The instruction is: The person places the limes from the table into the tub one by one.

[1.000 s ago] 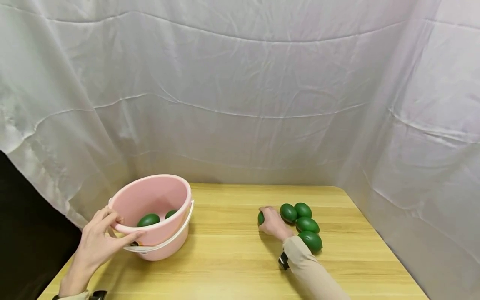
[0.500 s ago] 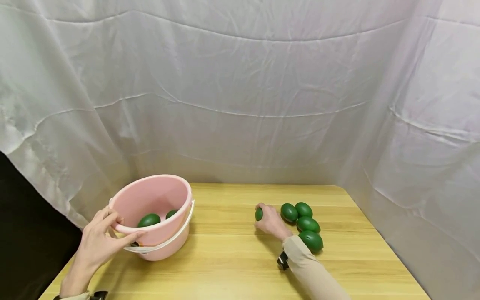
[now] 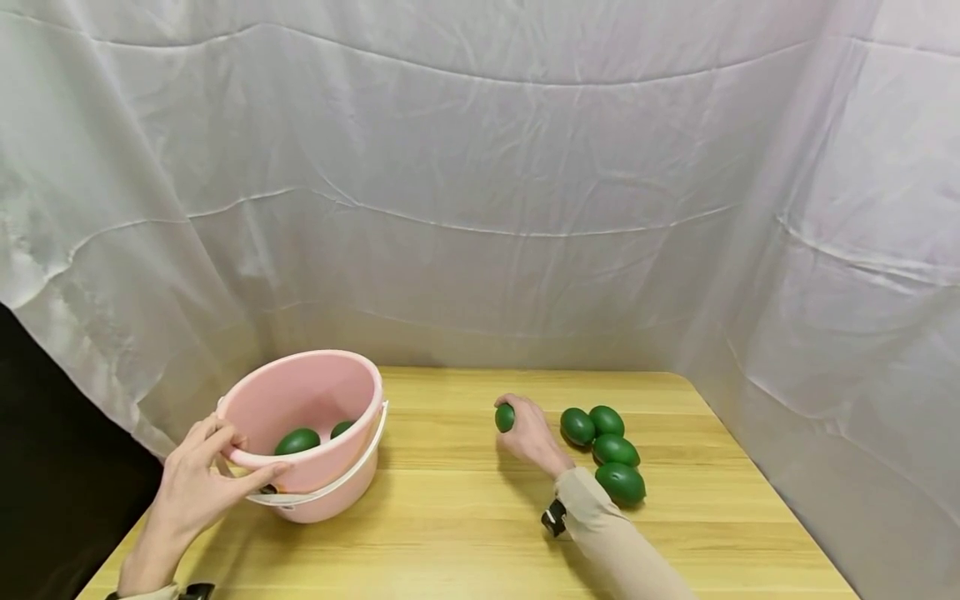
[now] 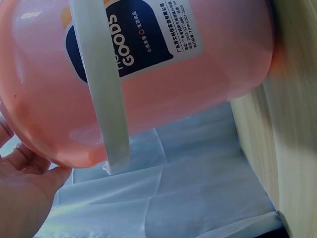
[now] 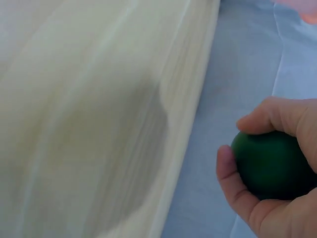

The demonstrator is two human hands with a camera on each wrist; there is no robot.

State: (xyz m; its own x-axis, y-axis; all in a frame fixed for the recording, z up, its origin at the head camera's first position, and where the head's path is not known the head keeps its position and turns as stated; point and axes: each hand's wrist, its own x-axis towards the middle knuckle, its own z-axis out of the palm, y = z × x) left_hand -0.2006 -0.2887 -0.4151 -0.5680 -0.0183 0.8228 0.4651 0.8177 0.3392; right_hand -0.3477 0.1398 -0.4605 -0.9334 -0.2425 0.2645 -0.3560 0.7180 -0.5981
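In the head view, my left hand (image 3: pixel 198 475) pinches the near-left rim of a pink bucket (image 3: pixel 322 467), thumb outside and fingers over the edge. Two dark green oval fruits (image 3: pixel 297 440) show inside the bucket. A printed label (image 4: pixel 141 37) and the white handle (image 4: pixel 104 89) appear on its side in the left wrist view. To the right, my right hand (image 3: pixel 528 433) holds another dark green oval fruit (image 5: pixel 270 163) between curled fingers and thumb, above the table; the palm hides part of it.
Several more dark green oval fruits (image 3: pixel 615 450) lie in a cluster on the wooden table (image 3: pixel 450 533), right of my right hand. Grey-white curtains (image 3: pixel 480 250) hang behind the table and along its sides.
My right hand has lifted the green oval fruit and moved a little left and away from the cluster. My left hand and the bucket stay in place.
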